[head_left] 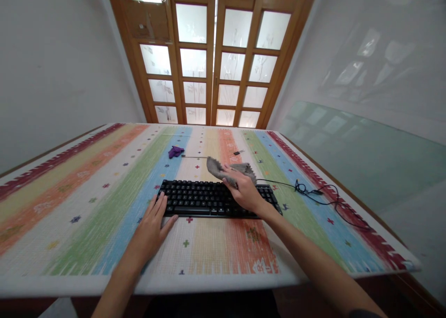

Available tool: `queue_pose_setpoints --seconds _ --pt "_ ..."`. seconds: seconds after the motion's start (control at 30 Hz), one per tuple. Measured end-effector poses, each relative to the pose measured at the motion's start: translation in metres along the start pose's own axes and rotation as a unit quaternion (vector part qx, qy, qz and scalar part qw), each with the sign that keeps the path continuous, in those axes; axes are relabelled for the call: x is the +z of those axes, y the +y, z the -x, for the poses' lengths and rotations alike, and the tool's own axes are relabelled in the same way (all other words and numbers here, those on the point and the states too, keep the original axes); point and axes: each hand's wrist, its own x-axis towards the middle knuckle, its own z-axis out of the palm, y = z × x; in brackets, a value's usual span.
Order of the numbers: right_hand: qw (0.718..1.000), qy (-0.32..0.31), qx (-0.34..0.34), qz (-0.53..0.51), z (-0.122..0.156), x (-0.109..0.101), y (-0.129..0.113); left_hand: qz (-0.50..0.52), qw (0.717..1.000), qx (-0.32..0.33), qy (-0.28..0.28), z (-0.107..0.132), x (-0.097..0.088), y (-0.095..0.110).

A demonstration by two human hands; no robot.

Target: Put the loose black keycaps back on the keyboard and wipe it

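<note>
A black keyboard [195,198] lies flat on the table in front of me. My left hand [152,220] rests at its left end, fingers stretched out against the edge and the thumb apart along the front. Over the right half of the keyboard, my right hand [244,190] grips a grey cloth [216,167]. The cloth bunches up around the fingertips along the keyboard's back edge, and part of it trails to the right. My right hand and forearm hide some of the keys.
Beyond the keyboard lie a crumpled purple cloth [176,152], a thin rod [195,157] and a small dark object [237,153]. A black cable [306,189] runs tangled to the right. Striped cloth [114,206] covers the table; a glass panel [348,146] leans at the right wall.
</note>
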Motion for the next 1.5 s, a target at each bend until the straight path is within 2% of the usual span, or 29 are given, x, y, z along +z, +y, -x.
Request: queue_pose_setpoints --seconds 0.13,0.23,0.3,0.43,0.57,0.73,0.8,0.87,0.93,1.0,1.1,1.17,1.27,1.4,1.5 --pt "0.99 -0.086 0.04 0.105 0.005 0.027 0.01 -0.002 1.0 -0.001 0.001 0.001 0.0 0.001" --pt "0.983 -0.09 0.018 0.157 0.026 0.045 0.007 -0.004 1.0 -0.003 -0.004 0.001 0.0 0.001" --pt "0.982 -0.091 -0.008 0.164 0.042 0.048 0.001 -0.005 1.0 -0.002 -0.008 0.001 0.0 0.002" --pt "0.986 -0.092 -0.05 0.132 0.068 0.041 -0.011 -0.002 1.0 0.001 -0.007 0.0 -0.001 0.001" --pt "0.992 -0.092 -0.057 0.068 0.086 0.03 -0.023 0.003 1.0 -0.001 -0.005 -0.001 -0.001 0.001" --pt "0.993 -0.114 -0.037 -0.018 0.085 0.005 -0.025 0.009 1.0 -0.001 0.005 -0.001 0.0 0.0" --pt "0.997 -0.071 -0.017 -0.007 0.074 -0.008 -0.019 0.011 1.0 -0.002 0.005 -0.001 0.001 0.0" --pt "0.999 0.012 -0.002 0.037 0.059 -0.02 -0.009 0.013 1.0 -0.004 0.005 -0.001 0.002 -0.001" --pt "0.995 0.063 0.005 0.083 0.042 -0.025 0.004 0.015 1.0 -0.006 0.004 -0.001 0.002 0.0" --pt "0.992 0.058 0.021 0.113 0.029 -0.023 0.017 0.015 1.0 -0.008 0.006 -0.001 0.001 0.0" --pt "0.987 -0.02 0.071 0.142 0.027 -0.006 0.03 0.014 1.0 -0.009 0.005 -0.001 0.001 0.0" --pt "0.982 -0.053 0.079 0.162 0.037 0.008 0.031 0.014 1.0 -0.011 0.003 -0.001 0.001 0.0" --pt "0.982 -0.059 0.055 0.172 0.061 0.018 0.022 0.015 1.0 -0.015 -0.002 -0.002 0.0 0.0" --pt "0.986 -0.077 0.028 0.148 0.091 0.013 0.008 0.021 1.0 -0.017 -0.005 -0.003 0.0 0.001" --pt "0.988 -0.078 0.02 0.129 0.102 0.007 0.003 0.023 1.0 -0.016 -0.001 -0.003 0.0 0.002"
